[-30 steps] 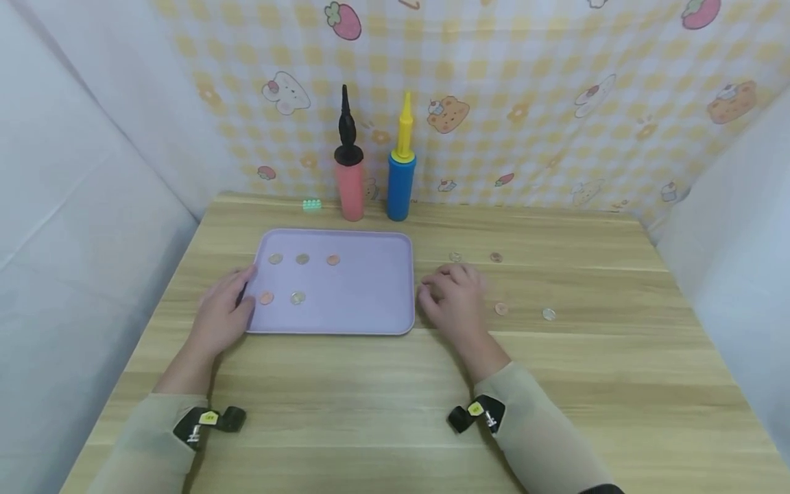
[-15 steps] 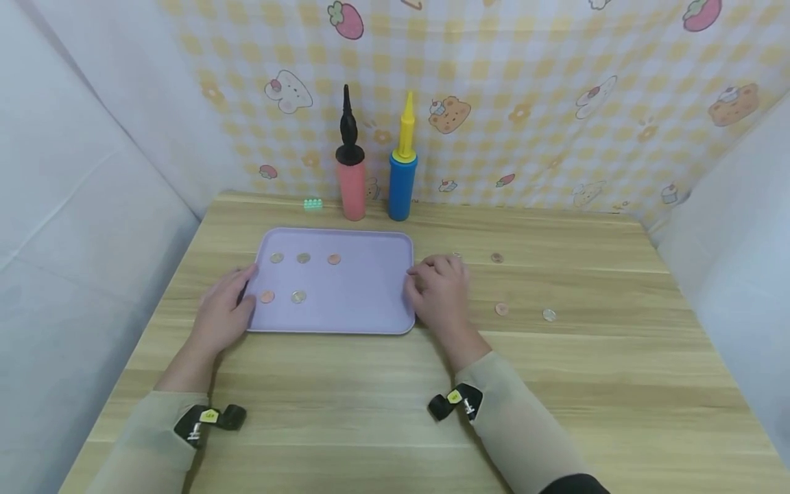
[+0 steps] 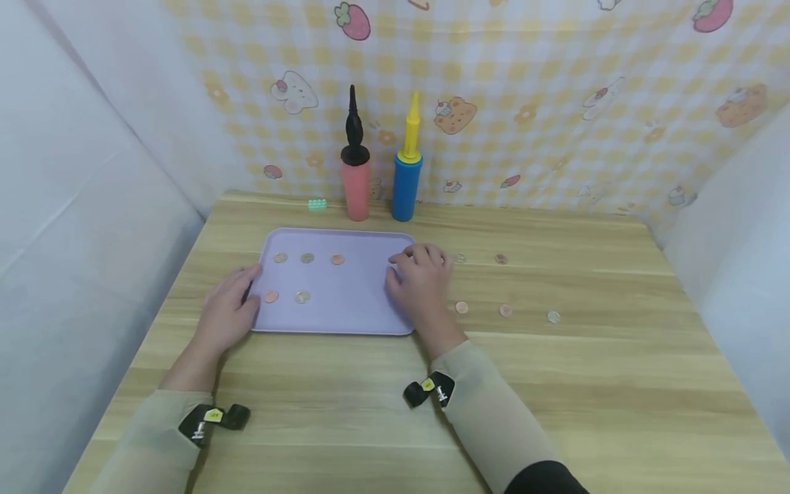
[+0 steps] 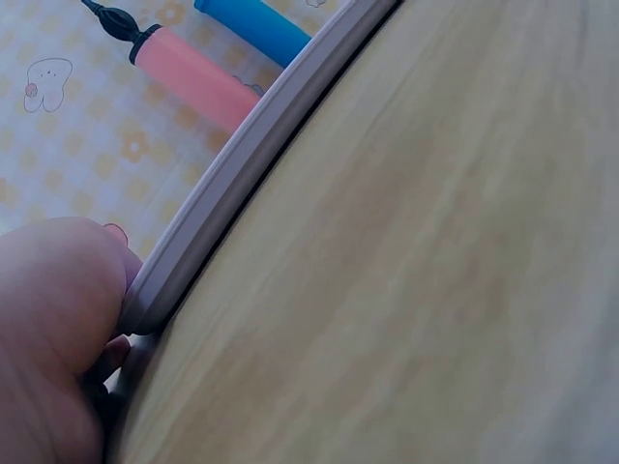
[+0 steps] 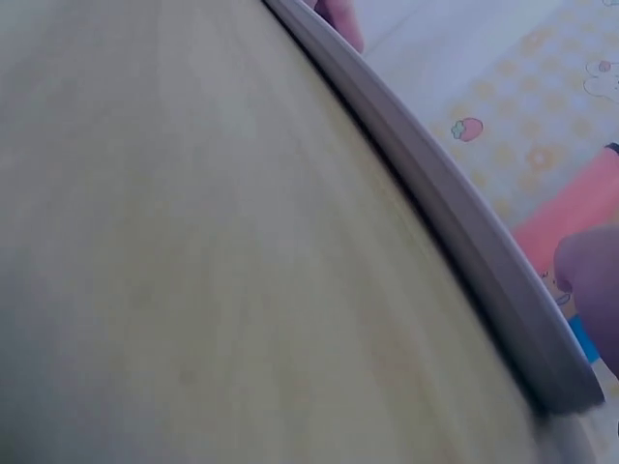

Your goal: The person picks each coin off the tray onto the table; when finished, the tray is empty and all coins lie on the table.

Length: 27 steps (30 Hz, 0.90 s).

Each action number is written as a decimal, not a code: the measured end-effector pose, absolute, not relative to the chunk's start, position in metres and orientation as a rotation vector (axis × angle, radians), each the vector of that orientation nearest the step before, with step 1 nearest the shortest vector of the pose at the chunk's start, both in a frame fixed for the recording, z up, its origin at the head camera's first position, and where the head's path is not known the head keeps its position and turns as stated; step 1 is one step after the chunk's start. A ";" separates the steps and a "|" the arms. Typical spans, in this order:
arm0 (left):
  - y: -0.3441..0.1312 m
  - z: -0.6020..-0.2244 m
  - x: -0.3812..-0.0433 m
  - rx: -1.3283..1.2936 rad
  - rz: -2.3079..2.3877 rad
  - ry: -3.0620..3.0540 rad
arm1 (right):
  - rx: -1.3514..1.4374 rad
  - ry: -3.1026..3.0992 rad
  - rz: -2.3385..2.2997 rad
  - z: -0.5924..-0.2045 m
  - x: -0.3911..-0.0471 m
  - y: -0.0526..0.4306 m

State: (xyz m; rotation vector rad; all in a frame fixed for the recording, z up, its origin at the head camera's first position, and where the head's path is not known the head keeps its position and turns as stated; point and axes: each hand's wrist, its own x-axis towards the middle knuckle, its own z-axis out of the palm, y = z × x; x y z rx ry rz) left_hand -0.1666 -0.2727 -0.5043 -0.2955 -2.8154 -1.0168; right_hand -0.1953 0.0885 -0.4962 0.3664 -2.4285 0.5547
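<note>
Left hand (image 3: 227,310): thumb (image 3: 249,309), fingers (image 3: 244,274) parted; right hand (image 3: 422,283) palm down, fingers bent; forearms (image 3: 494,418) slanting inward.

The tray (image 3: 352,295) is lilac, the cloth (image 3: 524,147) yellow-checked.

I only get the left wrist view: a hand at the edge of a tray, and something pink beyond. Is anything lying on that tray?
Observer: Yes. The head view shows five coins on the tray, three in the far row and two nearer.

Visitor: Oh, lovely! And what's going on at its other end?

Observer: The right hand is over that edge, fingers bent; I can't tell whether it holds anything.

Visitor: Are there coins anywhere else?

Observer: Yes, I can make out five more, lying on the table to the right of the tray.
</note>
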 end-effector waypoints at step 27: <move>-0.272 -0.505 -0.167 -0.249 -1.004 -2.830 | 0.258 -2.629 0.570 -0.496 -0.199 -0.028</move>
